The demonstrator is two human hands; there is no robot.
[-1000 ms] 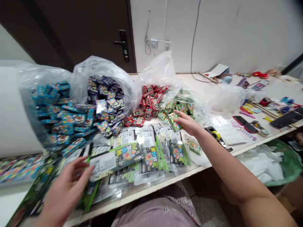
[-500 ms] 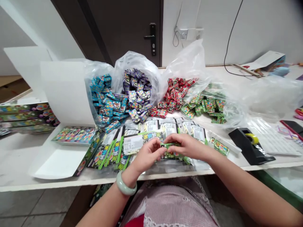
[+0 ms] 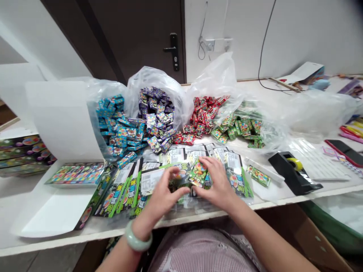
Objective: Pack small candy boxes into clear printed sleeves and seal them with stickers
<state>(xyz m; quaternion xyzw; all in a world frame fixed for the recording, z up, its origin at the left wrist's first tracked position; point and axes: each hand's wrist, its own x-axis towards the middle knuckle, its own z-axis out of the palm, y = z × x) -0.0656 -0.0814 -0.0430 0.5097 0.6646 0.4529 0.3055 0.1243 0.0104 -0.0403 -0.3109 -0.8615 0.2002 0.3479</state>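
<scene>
Between the thumb and fingers of my right hand (image 3: 217, 183) is a small green candy box (image 3: 197, 173), its printed face turned up. My left hand (image 3: 163, 192), with a pale green bangle on the wrist, is just left of it. Its thumb and fingers are apart, holding nothing that I can see, and its thumb tip is close to the green box. Beneath both hands lie printed plastic packets (image 3: 153, 181) with green edges and white label panels, overlapping along the table's front.
Behind the packets, clear bags spill blue boxes (image 3: 121, 132), purple boxes (image 3: 159, 109), red boxes (image 3: 205, 113) and green boxes (image 3: 245, 126). At left stands an open white display carton (image 3: 66, 121) with a row of boxes. A black tape dispenser (image 3: 292, 173) and a phone (image 3: 346, 153) are at right.
My hands have moved apart slightly, and the left has opened away from the green box. The box has turned from edge-on to face-up in my right hand. The view has shifted right.
</scene>
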